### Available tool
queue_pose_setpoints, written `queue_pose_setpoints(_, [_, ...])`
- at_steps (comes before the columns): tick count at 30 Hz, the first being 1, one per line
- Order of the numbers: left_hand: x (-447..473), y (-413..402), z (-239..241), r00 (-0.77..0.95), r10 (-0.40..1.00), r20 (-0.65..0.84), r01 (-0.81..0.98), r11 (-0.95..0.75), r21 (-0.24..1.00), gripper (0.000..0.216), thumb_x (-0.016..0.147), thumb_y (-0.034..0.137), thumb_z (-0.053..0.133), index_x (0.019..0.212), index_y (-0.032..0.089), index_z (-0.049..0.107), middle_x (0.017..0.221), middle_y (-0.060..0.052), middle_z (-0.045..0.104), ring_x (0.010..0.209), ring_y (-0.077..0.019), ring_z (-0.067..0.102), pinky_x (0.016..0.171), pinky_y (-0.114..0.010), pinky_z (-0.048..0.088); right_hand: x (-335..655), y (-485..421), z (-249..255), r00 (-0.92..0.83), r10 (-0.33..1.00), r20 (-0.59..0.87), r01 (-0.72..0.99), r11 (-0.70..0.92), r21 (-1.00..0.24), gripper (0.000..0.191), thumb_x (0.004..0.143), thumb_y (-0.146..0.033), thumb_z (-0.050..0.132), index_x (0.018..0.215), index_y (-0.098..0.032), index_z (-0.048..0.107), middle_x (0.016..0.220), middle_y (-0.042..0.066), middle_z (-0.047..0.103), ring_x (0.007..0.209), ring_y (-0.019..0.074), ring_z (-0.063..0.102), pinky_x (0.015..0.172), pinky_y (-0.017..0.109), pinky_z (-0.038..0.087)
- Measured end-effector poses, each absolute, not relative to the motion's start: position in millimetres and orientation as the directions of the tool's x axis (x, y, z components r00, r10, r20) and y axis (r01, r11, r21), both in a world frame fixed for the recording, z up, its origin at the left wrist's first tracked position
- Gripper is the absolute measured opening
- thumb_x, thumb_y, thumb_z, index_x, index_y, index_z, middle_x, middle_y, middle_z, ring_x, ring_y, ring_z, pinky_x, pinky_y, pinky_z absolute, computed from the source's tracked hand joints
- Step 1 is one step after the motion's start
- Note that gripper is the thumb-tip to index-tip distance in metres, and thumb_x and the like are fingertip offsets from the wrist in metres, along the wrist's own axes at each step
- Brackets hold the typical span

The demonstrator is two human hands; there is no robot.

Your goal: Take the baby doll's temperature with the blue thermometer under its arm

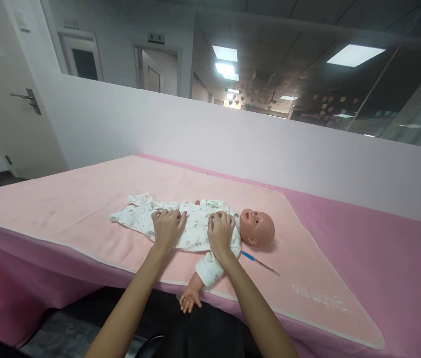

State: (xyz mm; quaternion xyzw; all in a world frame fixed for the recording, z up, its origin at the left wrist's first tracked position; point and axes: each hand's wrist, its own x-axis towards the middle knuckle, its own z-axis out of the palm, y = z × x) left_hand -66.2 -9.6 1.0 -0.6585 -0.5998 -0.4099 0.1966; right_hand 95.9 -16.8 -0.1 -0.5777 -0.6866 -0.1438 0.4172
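Resting two hands on a dressed doll (259, 229)

The doll lies on its back by the tabletop's near edge, well short of the far one, its head (264, 228) toward the right end. From where I stand, I'd judge much is done: the white outfit (195, 226) covers the trunk, and both arms are in sleeves. What is left I can't be sure of. I make out no fastening, and the cloth toward the left end lies loose and rumpled, with no feet showing.

It's a bald, smooth doll, face up; small printed figures dot the outfit. The near sleeve (209, 270) stops at the forearm, and the doll's near hand (190, 299) pokes past the near edge, fingers apart.

The person's right hand (221, 229) sits on the chest, fingers bent; the left hand (166, 226) is lower down the outfit, fingers curled, thumb apart. Whether either pinches cloth, I can't tell.

Beside the head, toward the near edge, lies a blue-ended stick (261, 263). Under everything is a peach mat (83, 199), over a deeper pink cover (382, 243) that shows at the right end. A white partition (214, 132) stands behind the far edge.
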Motion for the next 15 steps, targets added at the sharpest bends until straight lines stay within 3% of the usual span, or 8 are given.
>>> queue_pose_setpoints(9, [-65.3, -8.7, -2.7, -0.084, 0.594, 0.800, 0.942, -0.215, 0.259, 0.033, 0.082, 0.035, 0.041, 0.056, 0.019, 0.052, 0.053, -0.004, 0.057, 0.067, -0.0213, 0.050, 0.081, -0.042, 0.025, 96.7, -15.1, -1.4, 0.010, 0.665, 0.747, 0.921, 0.285, -0.266, 0.020, 0.088, -0.020, 0.038, 0.084, -0.020, 0.058, 0.088, 0.005, 0.055, 0.087, 0.0183, 0.046, 0.088, 0.037, 0.027])
queue_pose_setpoints(15, [-63.1, -11.1, 1.0, -0.084, 0.536, 0.840, 0.932, -0.256, 0.256, 0.024, 0.082, 0.033, 0.044, 0.066, 0.019, 0.054, 0.065, -0.004, 0.059, 0.074, -0.0216, 0.051, 0.083, -0.042, 0.024, 96.7, -15.2, -1.5, 0.007, 0.659, 0.752, 0.913, 0.302, -0.274, 0.019, 0.087, -0.020, 0.039, 0.084, -0.020, 0.057, 0.087, 0.005, 0.055, 0.087, 0.0184, 0.045, 0.089, 0.037, 0.027])
